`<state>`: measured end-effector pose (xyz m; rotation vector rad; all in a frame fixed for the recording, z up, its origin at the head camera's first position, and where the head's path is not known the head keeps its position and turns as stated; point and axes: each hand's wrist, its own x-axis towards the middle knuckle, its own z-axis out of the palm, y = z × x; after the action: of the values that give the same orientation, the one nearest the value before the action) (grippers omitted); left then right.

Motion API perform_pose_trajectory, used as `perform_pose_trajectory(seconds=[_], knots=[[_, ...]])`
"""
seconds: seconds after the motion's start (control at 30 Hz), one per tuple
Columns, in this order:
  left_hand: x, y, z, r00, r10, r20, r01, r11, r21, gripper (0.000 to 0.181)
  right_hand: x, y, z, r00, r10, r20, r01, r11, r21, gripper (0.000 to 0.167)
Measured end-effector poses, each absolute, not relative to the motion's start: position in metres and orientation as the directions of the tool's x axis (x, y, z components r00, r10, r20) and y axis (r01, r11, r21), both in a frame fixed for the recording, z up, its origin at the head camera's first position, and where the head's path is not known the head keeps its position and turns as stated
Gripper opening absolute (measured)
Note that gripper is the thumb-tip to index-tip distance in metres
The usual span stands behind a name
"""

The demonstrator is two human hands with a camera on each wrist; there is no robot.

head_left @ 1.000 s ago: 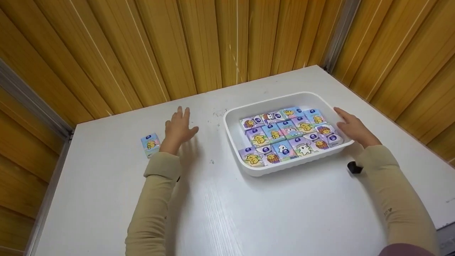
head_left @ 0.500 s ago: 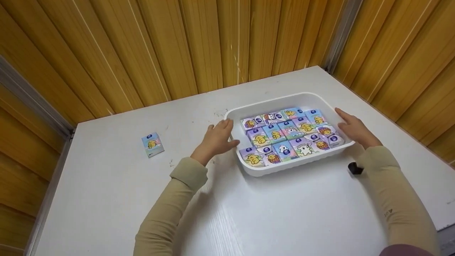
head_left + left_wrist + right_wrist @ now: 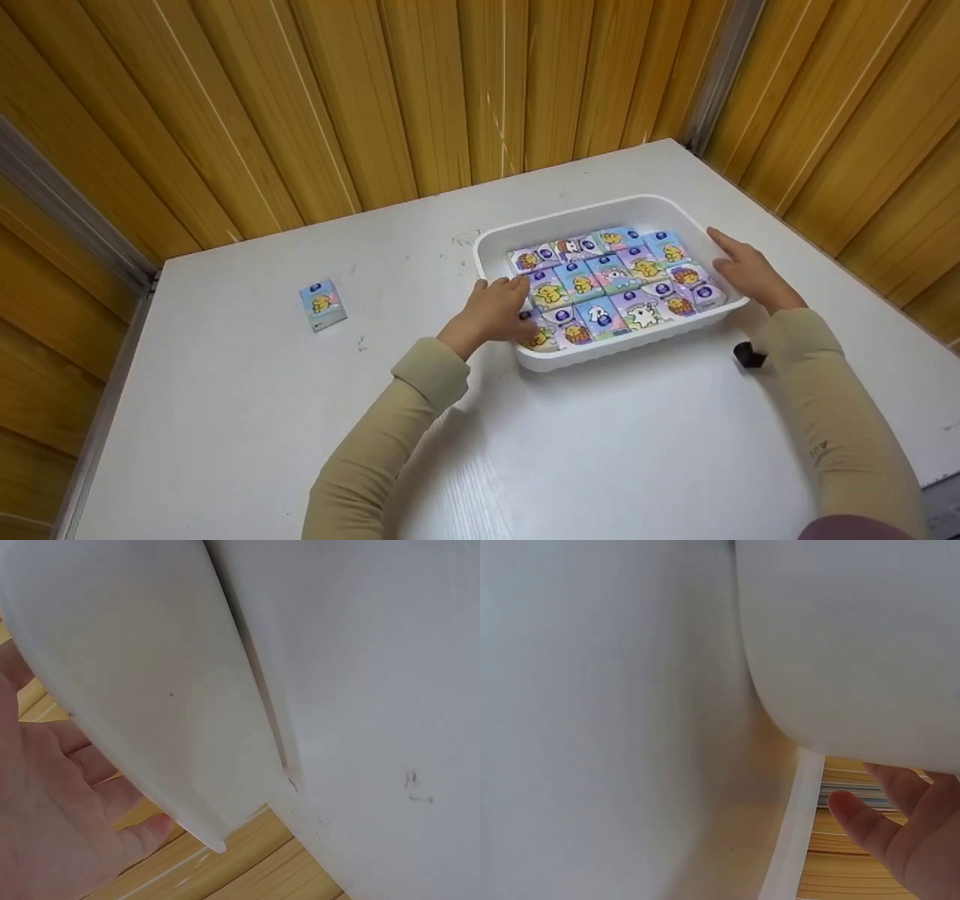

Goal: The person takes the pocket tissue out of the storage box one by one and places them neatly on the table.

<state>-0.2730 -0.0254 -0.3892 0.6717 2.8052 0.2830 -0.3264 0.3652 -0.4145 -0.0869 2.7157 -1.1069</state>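
Observation:
A white plastic tray (image 3: 600,358) stands on the table, holding rows of small cartoon-printed packs (image 3: 581,281) that look like pocket tissues. My left hand (image 3: 491,315) is over the tray's left rim, its fingers reaching above the packs at that end. In the left wrist view, those fingers (image 3: 112,780) lie relaxed along the tray's rim. At the opposite end, my right hand (image 3: 754,277) rests by the right rim with its fingers extended. Neither hand holds a pack. One loose tissue pack (image 3: 322,304) lies on the table to the left, apart from both hands.
The white table (image 3: 225,420) has some dark marks left of the tray. A small black object (image 3: 748,355) sits beside the right forearm. Wood-patterned panels (image 3: 420,97) stand behind the table and along its sides.
My left hand has moved right, from near the loose pack to the tray's left rim and then over it. The right hand, tray and loose pack have stayed put.

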Motion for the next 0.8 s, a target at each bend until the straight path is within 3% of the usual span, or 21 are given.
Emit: perform_pose_trajectory(seconds=[0.23, 0.43, 0.8], knots=[[-0.271, -0.016, -0.393, -0.869, 0.419, -0.263, 0.372, 0.904, 0.210, 0.081, -0.327, 0.365, -0.413, -0.976, -0.128, -0.177, 0.029, 0.726, -0.687, 0.059], [-0.269, -0.009, -0.391, -0.867, 0.365, -0.339, 0.332, 0.931, 0.153, 0.070, -0.327, 0.363, -0.413, -0.973, -0.108, -0.205, 0.060, 0.738, -0.672, 0.059], [-0.264, 0.005, -0.389, -0.870, 0.290, -0.398, 0.309, 0.951, 0.019, 0.047, -0.323, 0.359, -0.411, -0.990, -0.092, -0.109, -0.007, 0.794, -0.607, 0.055]])
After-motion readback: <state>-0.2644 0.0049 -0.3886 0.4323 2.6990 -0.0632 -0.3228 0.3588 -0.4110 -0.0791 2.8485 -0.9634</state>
